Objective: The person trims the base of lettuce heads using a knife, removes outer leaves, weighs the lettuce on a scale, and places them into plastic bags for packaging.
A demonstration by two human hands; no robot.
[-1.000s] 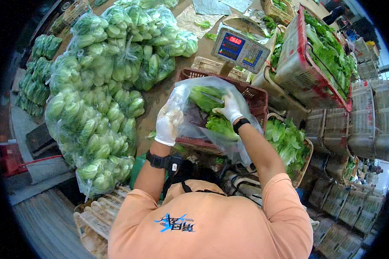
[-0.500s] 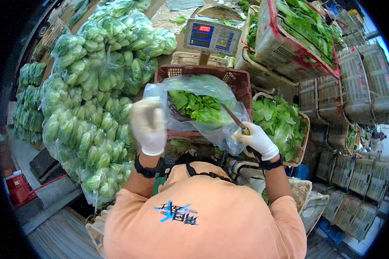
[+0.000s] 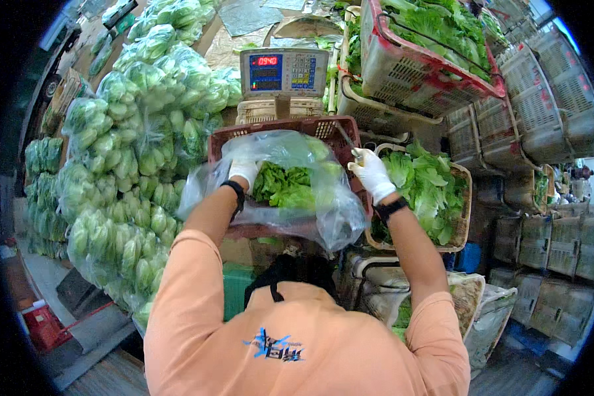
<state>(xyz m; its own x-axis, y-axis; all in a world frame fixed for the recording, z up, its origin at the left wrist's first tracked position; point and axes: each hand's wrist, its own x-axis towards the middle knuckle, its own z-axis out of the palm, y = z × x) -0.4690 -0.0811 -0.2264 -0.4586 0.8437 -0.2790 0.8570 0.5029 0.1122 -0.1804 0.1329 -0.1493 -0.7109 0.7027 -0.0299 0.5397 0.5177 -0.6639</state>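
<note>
My left hand [image 3: 245, 173], in a white glove, reaches into the clear plastic bag [image 3: 208, 178] at the left side of the leafy green lettuce [image 3: 287, 185]. Its fingers are mostly hidden by the bag and leaves. The bag lies spread open in a dark red plastic crate [image 3: 218, 142]. At the crate's right edge my right hand [image 3: 374, 177], also gloved, is closed around the handle of a knife [image 3: 358, 157]. The knife points up and away from me, its blade hard to make out against the crate.
A digital scale display [image 3: 284, 71] stands behind the crate. Bagged green vegetables [image 3: 125, 152] are heaped on the left. A crate of loose lettuce [image 3: 429, 191] sits to the right, below a red-rimmed white crate [image 3: 409, 66] of greens. Stacked crates [image 3: 541, 112] line the far right.
My left hand has gone from above the crate's left side down into the bag. My right hand has lifted the knife away from the lettuce to the crate's edge. The scale reading has changed.
</note>
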